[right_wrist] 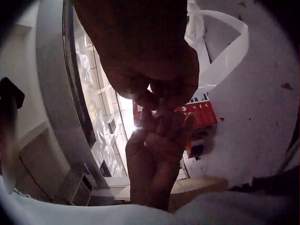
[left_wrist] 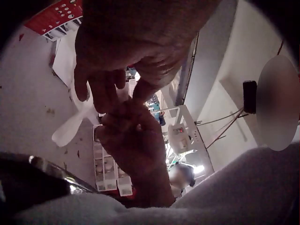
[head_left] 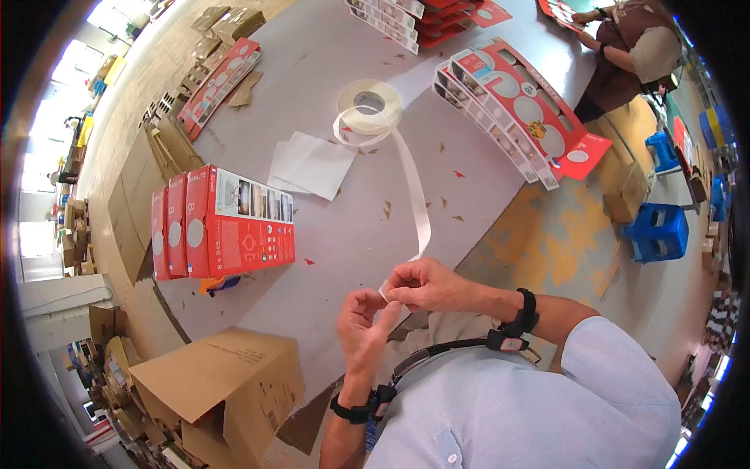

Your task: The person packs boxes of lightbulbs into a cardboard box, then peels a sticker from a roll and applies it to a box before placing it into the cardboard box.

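Note:
A roll of whitish tape [head_left: 369,107] lies on the table, and its loose strip [head_left: 416,205] runs down to both hands at the near edge. The right hand [head_left: 428,286] pinches the strip's end between thumb and fingers. Close against it, the left hand [head_left: 366,324] pinches the same end, fingertips meeting. In the left wrist view the strip [left_wrist: 72,124] hangs twisted beside the hands; in the right wrist view it loops [right_wrist: 229,61] beyond them. The exact hold of the fingertips is dark in both wrist views.
Red boxes [head_left: 248,223] stand left on the table [head_left: 344,242], near white sheets [head_left: 316,164]. Flat red printed cartons [head_left: 519,109] lie at the right. An opened cardboard box [head_left: 223,375] is at the lower left. Another person [head_left: 637,47] is at the upper right, blue stools [head_left: 658,233] below.

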Available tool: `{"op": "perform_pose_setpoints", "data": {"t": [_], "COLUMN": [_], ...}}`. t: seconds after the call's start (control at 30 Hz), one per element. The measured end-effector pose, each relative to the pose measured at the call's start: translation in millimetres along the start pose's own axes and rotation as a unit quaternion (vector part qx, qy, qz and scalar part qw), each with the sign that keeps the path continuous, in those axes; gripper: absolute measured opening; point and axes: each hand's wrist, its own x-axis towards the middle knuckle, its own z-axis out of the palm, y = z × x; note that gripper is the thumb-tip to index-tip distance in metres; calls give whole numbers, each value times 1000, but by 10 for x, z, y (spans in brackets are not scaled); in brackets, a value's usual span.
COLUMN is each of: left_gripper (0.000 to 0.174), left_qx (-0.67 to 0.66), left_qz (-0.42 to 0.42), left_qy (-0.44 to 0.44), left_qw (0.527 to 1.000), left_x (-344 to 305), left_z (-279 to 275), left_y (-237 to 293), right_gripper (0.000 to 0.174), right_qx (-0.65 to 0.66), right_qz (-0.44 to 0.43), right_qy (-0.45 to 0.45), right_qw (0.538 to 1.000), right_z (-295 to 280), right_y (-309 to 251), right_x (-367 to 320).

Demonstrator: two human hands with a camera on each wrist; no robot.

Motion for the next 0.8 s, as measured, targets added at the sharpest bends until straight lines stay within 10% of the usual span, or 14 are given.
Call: {"op": "perform_pose_setpoints", "data": {"t": [0.8], "left_gripper": [8], "left_qx": [-210], "left_qz": [-60], "left_qy": [53], "left_qw": [974], "left_x": [-34], "left_z": [-307], "left_y": [-164], "right_gripper": [11], "right_qx": [134], "right_qz": [-36], "right_qy": [24], "right_qw": [990], "right_z": [70], "right_y": [40], "right_x": [42]}}
